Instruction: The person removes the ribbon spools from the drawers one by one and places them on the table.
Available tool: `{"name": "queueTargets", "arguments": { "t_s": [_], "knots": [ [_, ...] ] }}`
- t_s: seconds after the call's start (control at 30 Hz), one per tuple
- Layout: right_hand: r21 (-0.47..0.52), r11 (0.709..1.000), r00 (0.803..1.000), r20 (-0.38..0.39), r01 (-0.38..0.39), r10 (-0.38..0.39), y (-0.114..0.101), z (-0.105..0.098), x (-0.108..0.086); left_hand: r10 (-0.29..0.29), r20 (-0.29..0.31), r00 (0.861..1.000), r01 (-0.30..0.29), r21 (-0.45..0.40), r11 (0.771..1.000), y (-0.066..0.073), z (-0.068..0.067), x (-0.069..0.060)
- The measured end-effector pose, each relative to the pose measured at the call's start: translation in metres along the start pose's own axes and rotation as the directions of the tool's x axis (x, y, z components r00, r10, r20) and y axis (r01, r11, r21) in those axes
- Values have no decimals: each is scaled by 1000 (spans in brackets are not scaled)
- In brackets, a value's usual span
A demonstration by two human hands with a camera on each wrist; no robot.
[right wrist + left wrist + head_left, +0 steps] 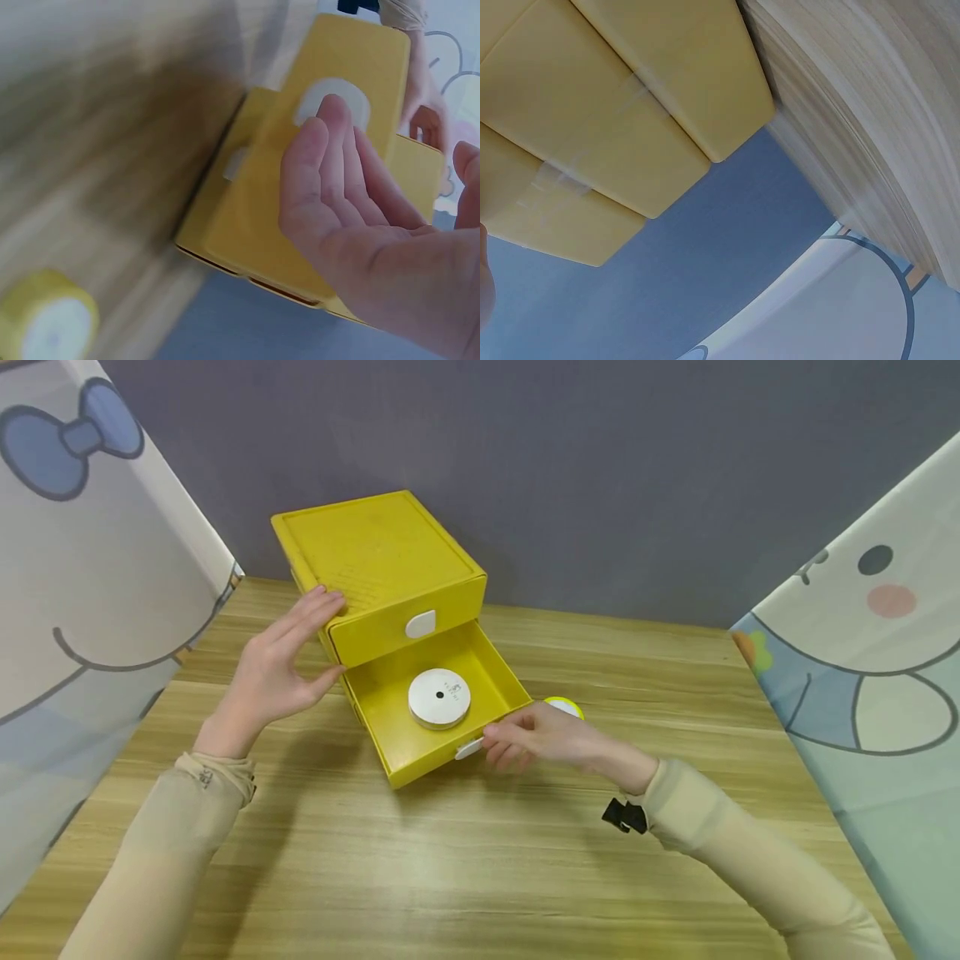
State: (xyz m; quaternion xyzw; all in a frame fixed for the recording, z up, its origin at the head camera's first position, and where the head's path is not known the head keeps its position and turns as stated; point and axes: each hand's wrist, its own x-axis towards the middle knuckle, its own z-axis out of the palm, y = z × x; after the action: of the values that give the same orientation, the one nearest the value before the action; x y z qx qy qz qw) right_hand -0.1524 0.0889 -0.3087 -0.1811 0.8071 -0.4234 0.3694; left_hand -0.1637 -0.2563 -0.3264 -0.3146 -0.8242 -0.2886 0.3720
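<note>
A yellow drawer cabinet (382, 547) stands with a lower drawer (495, 672) pulled out; inside lies a white round disc (439, 696) with a small central hole. My left hand (273, 672) rests its fingers on the cabinet's left top edge, its thumb by the front corner. At the pulled-out drawer's front, my right hand (543, 735) has its fingertips at the white handle (468, 748). In the right wrist view, those fingers (334, 120) are slightly bent over the handle (360, 105), with the thumb apart from them.
A yellow-rimmed round thing with a white face (564, 705) lies on the wooden table (480, 877) beyond my right hand, partly hidden by it. A dark grey wall (562, 485) stands behind, and printed cartoon panels (870, 652) flank the table.
</note>
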Motion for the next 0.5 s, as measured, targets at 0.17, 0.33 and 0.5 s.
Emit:
{"name": "queueTargets", "arguments": {
  "t_s": [0.17, 0.33, 0.5],
  "knots": [
    [-37, 999, 1000, 1, 6, -6, -21, -9, -4, -7, 20, 1000, 6, 21, 1000, 1, -2, 0],
    [-103, 993, 998, 11, 61, -60, -38, -16, -2, -29, 89, 996, 22, 82, 996, 1, -5, 0],
    [-149, 973, 985, 38, 174, -170, -54, -19, 10, -9, 95, 995, -2, 111, 994, 0, -6, 0]
  ]
}}
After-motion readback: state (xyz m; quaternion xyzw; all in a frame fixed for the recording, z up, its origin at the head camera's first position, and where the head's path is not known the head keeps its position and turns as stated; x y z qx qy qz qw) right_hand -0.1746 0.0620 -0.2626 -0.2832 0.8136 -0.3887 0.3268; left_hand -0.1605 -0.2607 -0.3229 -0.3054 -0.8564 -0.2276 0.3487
